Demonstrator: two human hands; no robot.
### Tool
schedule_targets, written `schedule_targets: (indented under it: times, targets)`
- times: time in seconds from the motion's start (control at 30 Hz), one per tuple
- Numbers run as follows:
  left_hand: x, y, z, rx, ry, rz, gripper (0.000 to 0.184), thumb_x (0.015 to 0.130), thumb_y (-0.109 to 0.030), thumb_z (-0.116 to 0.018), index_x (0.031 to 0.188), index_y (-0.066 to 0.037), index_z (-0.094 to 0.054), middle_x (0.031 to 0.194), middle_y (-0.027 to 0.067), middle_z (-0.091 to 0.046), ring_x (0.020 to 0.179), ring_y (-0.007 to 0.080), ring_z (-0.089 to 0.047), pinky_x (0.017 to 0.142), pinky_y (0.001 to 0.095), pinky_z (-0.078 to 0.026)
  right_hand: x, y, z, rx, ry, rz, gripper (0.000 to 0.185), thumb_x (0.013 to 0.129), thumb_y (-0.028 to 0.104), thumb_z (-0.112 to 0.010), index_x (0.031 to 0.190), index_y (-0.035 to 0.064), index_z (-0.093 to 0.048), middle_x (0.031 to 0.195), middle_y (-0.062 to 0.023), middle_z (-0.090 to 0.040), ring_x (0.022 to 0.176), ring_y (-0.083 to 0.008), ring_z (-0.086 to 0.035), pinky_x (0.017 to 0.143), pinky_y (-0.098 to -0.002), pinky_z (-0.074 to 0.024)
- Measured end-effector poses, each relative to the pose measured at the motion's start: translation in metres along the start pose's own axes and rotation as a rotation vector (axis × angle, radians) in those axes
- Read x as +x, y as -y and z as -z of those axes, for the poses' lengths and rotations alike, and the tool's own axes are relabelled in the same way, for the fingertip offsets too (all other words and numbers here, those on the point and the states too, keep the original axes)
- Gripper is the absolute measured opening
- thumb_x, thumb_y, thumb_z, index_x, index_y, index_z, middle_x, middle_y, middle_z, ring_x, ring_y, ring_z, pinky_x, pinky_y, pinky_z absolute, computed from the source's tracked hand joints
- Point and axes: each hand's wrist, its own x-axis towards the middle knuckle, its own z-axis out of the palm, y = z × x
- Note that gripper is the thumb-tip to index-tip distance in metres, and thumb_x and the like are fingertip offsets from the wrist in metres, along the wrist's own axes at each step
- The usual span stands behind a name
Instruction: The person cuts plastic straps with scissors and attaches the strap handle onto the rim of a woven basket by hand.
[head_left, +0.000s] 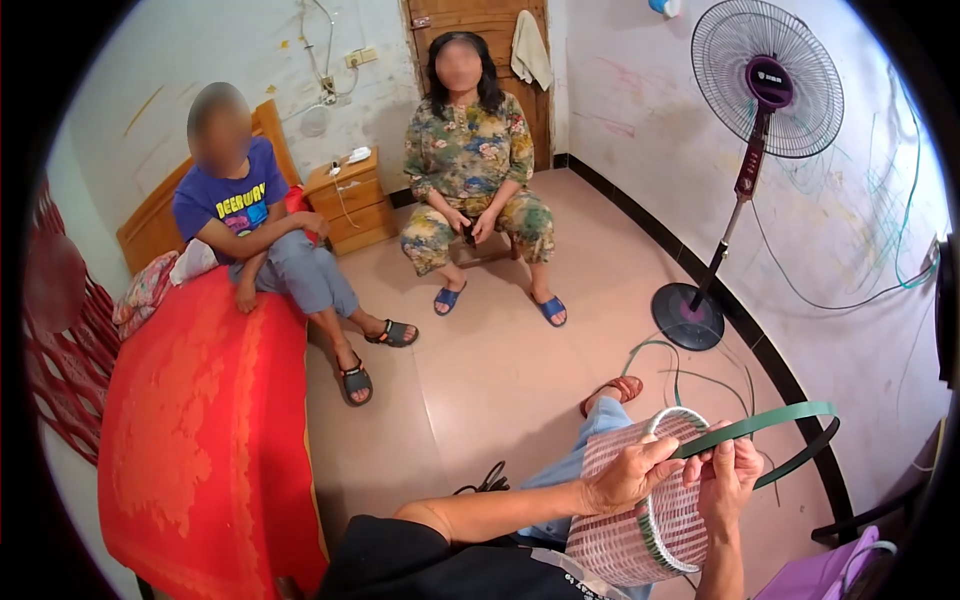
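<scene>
My left hand (632,478) pinches the end of a flat dark green strap (768,418) between thumb and fingers. Close beside it, my right hand (728,482) has its fingers closed on the same strap, which loops out to the right and curves back. Below both hands, a woven pink-and-white basket (620,545) lies tilted against my leg. Its rim is wrapped in white and green, and a white wrapped handle (678,413) arches up behind my left hand. My hands and forearms cover part of the basket's opening.
Loose green strips (677,372) lie on the floor near my sandal (624,388). A standing fan (690,315) is by the right wall, with a purple object (815,572) at lower right. One person sits on the red-covered bed (200,400), another on a low seat by the door (480,20).
</scene>
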Motion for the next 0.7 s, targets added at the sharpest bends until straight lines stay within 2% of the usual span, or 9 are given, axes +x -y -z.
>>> schedule_targets:
  times: [0.37,0.47,0.53,0.6,0.67,0.7]
  targets:
    - [-0.002,-0.004,0.005,-0.019,-0.002,0.029,0.018,0.096,-0.016,-0.057,0.092,0.001,-0.054,0.073,0.0148,-0.048,0.069,0.0289,-0.050,0.066,0.0386,-0.041,0.001,0.003,0.000,-0.013,0.055,0.043,0.024,0.098,0.010,-0.052,0.088,-0.0108,-0.055,0.076,-0.0125,-0.055,0.054,-0.0188,-0.059,0.047,-0.0281,-0.0510]
    - [-0.001,-0.007,0.007,0.020,-0.007,0.034,0.015,0.094,-0.015,-0.059,0.094,0.000,-0.057,0.074,0.0140,-0.050,0.070,0.0284,-0.051,0.066,0.0379,-0.041,0.000,0.004,0.007,-0.026,0.040,-0.067,0.020,0.097,0.007,-0.051,0.090,-0.0104,-0.058,0.077,-0.0133,-0.059,0.057,-0.0183,-0.060,0.050,-0.0277,-0.0514]
    - [-0.006,0.003,0.005,0.035,-0.060,-0.026,0.014,0.092,-0.014,-0.060,0.099,-0.001,-0.061,0.076,0.0133,-0.054,0.070,0.0283,-0.053,0.065,0.0380,-0.043,-0.004,0.003,0.009,-0.146,0.013,-0.107,0.018,0.095,0.006,-0.053,0.096,-0.0100,-0.061,0.080,-0.0123,-0.063,0.061,-0.0161,-0.062,0.054,-0.0263,-0.0518]
    - [-0.013,0.009,0.010,0.058,0.036,0.117,0.017,0.092,-0.019,-0.062,0.097,-0.003,-0.064,0.079,0.0110,-0.058,0.072,0.0252,-0.057,0.065,0.0368,-0.045,0.000,-0.002,0.025,-0.269,0.099,-0.149,0.019,0.094,0.005,-0.056,0.103,-0.0093,-0.063,0.082,-0.0099,-0.066,0.065,-0.0135,-0.063,0.059,-0.0248,-0.0519]
    - [-0.016,0.009,0.012,-0.083,0.073,0.247,0.020,0.094,-0.022,-0.061,0.094,-0.002,-0.064,0.078,0.0097,-0.059,0.071,0.0230,-0.057,0.066,0.0345,-0.045,0.007,0.007,0.019,-0.304,0.216,-0.015,0.018,0.095,0.002,-0.052,0.100,-0.0120,-0.062,0.081,-0.0141,-0.066,0.062,-0.0159,-0.064,0.056,-0.0254,-0.0524]
    - [-0.017,0.006,0.015,-0.091,0.079,0.273,0.020,0.095,-0.021,-0.060,0.096,-0.002,-0.064,0.080,0.0097,-0.060,0.072,0.0208,-0.057,0.067,0.0324,-0.045,0.010,0.014,0.017,-0.280,0.222,-0.007,0.018,0.095,0.001,-0.052,0.103,-0.0117,-0.062,0.082,-0.0134,-0.067,0.064,-0.0152,-0.065,0.058,-0.0252,-0.0532]
